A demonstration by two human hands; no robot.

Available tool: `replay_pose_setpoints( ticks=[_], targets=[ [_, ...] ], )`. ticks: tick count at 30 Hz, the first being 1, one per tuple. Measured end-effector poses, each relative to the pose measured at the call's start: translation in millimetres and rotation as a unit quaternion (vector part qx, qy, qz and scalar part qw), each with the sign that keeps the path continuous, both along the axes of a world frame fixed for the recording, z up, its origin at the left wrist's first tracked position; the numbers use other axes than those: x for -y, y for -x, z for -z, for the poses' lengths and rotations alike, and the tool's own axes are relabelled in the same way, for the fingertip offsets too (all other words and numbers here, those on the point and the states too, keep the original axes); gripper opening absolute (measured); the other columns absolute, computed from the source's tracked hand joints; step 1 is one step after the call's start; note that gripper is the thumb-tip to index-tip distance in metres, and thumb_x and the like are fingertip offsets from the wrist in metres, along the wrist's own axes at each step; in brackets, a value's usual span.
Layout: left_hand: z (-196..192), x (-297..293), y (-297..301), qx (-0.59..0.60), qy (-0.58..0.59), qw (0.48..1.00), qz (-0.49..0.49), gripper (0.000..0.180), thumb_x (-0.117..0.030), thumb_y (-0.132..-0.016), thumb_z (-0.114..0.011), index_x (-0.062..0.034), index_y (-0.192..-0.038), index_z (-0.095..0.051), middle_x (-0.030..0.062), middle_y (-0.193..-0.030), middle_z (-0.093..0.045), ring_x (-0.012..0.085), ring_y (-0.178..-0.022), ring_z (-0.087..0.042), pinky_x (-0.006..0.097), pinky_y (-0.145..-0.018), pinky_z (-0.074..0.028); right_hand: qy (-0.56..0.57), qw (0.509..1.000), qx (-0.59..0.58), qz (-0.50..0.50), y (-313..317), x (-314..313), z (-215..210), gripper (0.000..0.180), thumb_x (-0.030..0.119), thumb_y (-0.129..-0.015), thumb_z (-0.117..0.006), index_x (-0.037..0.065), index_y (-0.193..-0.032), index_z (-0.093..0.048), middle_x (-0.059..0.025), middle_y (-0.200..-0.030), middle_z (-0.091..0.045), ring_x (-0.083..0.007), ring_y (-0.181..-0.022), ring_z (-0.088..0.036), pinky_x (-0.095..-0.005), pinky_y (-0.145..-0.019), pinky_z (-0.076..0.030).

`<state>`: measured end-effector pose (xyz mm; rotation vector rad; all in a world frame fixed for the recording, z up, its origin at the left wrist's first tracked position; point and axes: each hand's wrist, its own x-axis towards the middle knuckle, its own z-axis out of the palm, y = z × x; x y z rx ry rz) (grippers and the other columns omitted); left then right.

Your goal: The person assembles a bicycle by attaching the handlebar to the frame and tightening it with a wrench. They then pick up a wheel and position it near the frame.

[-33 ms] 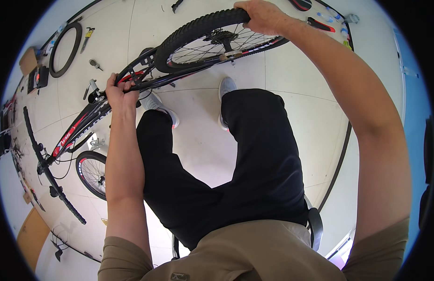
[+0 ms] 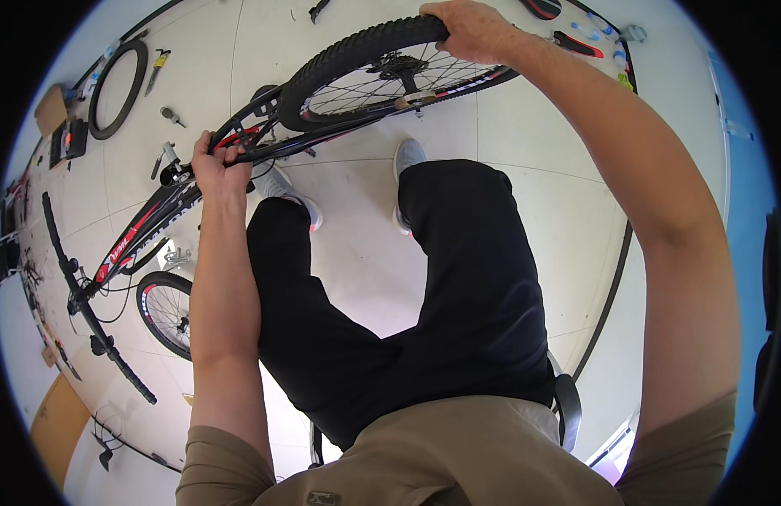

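A black and red bicycle frame (image 2: 142, 226) slants across the left, its handlebar (image 2: 88, 312) toward me. My left hand (image 2: 222, 169) is closed round the frame at its rear part, close to the seat clamp. The rear wheel (image 2: 356, 63) lies at the frame's back end, with its knobby black tyre, spokes and sprockets showing. At the wheel's far right, my right hand (image 2: 475, 34) grips the tyre, fingers wrapped over it. Below the frame, partly behind my left forearm, is the front wheel (image 2: 164, 312).
A loose tyre (image 2: 119, 91) lies on the floor at the far left, beside a yellow-handled tool (image 2: 158, 69) and a small grey tool (image 2: 172, 115). A black case (image 2: 68, 141) stands near the wall. A black and red saddle (image 2: 542, 7) and plastic bottles (image 2: 586, 30) lie at the far right.
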<state>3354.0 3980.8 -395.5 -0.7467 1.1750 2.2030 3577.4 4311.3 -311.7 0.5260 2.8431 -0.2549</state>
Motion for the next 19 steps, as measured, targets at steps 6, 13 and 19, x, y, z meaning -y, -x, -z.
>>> replay_pose_setpoints(
  ticks=[6,13,19],
  targets=[
    [-1.0,-6.0,-4.1,-0.001,-0.007,1.0,0.012,0.018,-0.017,-0.091,-0.057,-0.0131,-0.078,-0.045,-0.0024,-0.053,-0.026,0.0124,-0.047,-0.026,0.03,-0.056,-0.032,-0.002,1.0,-0.026,-0.001,6.3,1.0,1.5,0.025,0.014,-0.077,-0.064,0.006,-0.101,-0.06,-0.0195,-0.091,-0.066,-0.0385,-0.092,-0.064,-0.0485,-0.077,-0.051],
    [-5.1,-5.8,-6.2,0.006,-0.003,1.0,0.01,0.019,-0.019,-0.091,-0.058,-0.0135,-0.078,-0.045,-0.0023,-0.055,-0.028,0.0123,-0.047,-0.025,0.03,-0.056,-0.032,-0.01,1.0,0.011,0.021,7.2,6.8,-12.8,0.025,0.013,-0.078,-0.065,0.006,-0.101,-0.06,-0.0195,-0.091,-0.066,-0.0379,-0.093,-0.064,-0.0484,-0.077,-0.051],
    [-0.3,-1.1,-3.0,0.004,-0.027,0.999,0.031,0.018,-0.02,-0.092,-0.058,-0.013,-0.08,-0.047,-0.0025,-0.057,-0.032,0.0122,-0.048,-0.026,0.031,-0.055,-0.032,0.013,1.0,-0.006,0.021,0.5,16.0,-22.1,0.022,0.013,-0.078,-0.064,0.007,-0.099,-0.061,-0.0195,-0.088,-0.066,-0.0373,-0.091,-0.065,-0.0473,-0.076,-0.051]
  ],
)
